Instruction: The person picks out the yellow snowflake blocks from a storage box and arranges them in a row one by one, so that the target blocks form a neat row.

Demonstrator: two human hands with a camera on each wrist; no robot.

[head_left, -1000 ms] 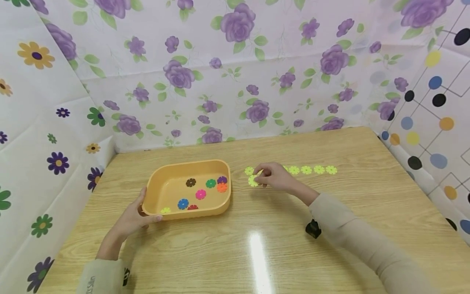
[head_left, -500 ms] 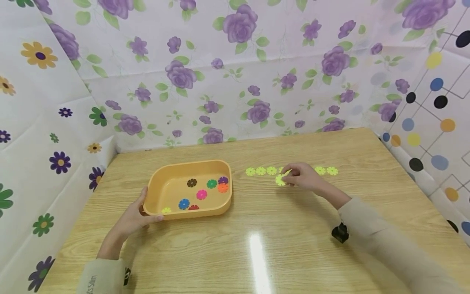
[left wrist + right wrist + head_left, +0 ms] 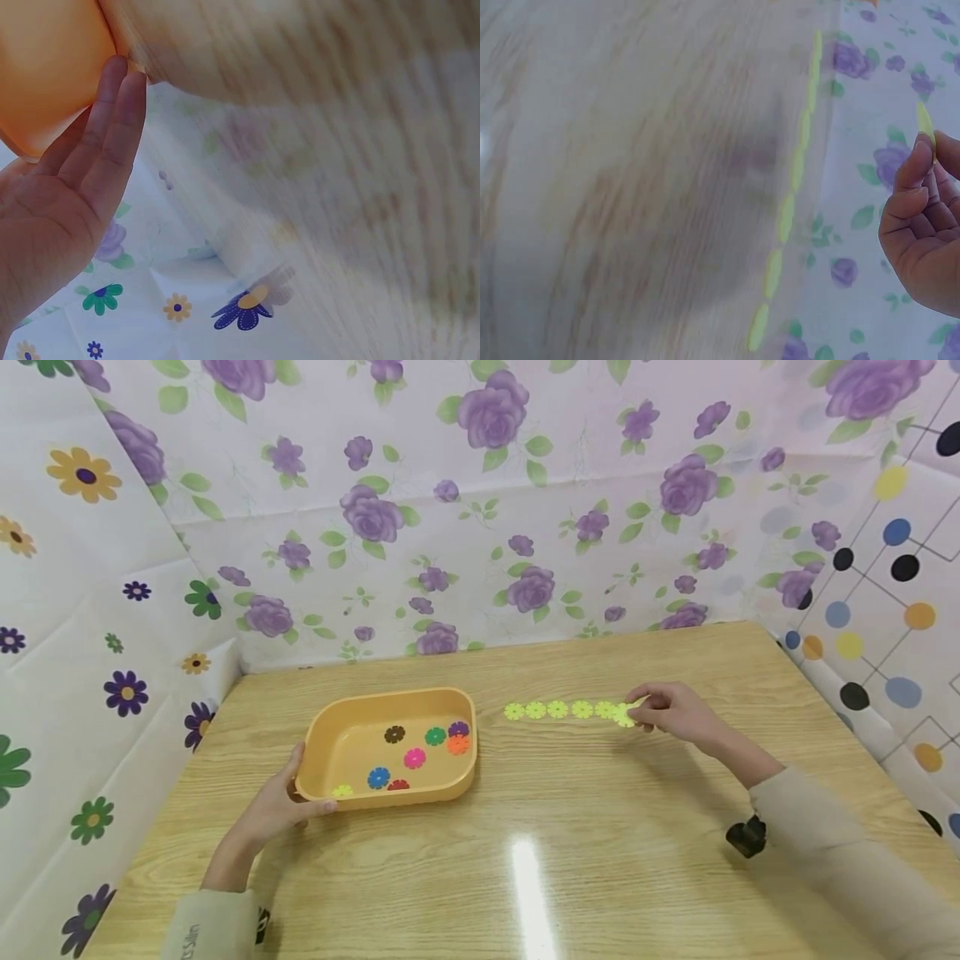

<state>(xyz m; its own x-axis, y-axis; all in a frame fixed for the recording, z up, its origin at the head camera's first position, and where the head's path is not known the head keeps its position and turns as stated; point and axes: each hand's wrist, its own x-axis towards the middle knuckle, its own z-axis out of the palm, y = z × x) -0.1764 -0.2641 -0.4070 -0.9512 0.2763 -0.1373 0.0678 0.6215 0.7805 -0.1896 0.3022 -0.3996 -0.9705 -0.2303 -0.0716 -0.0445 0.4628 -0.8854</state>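
My right hand (image 3: 678, 717) pinches a yellow snowflake disc (image 3: 623, 716) between thumb and fingertips; in the right wrist view the disc (image 3: 925, 118) stands edge-on above the table. Under it runs a straight row of yellow snowflake discs (image 3: 557, 709), its right part hidden by the hand in the head view. With my left hand (image 3: 273, 806) I hold the front-left corner of an orange plastic tub (image 3: 463, 777), thumb at the front rim. The left wrist view shows my fingers (image 3: 120, 142) along the tub's outer wall (image 3: 52, 67).
Inside the tub lie several loose snowflake discs, among them blue (image 3: 378, 777), pink (image 3: 415, 758), brown (image 3: 394, 734) and green (image 3: 435, 737). The wooden table (image 3: 450, 877) meets a flower-printed cloth (image 3: 420, 527) at the back. A dotted cloth (image 3: 885, 635) hangs at the right.
My right hand has moved rightward along the row with the yellow snowflake disc in its fingers, uncovering discs at the row's left. My left hand and the tub have stayed in place.
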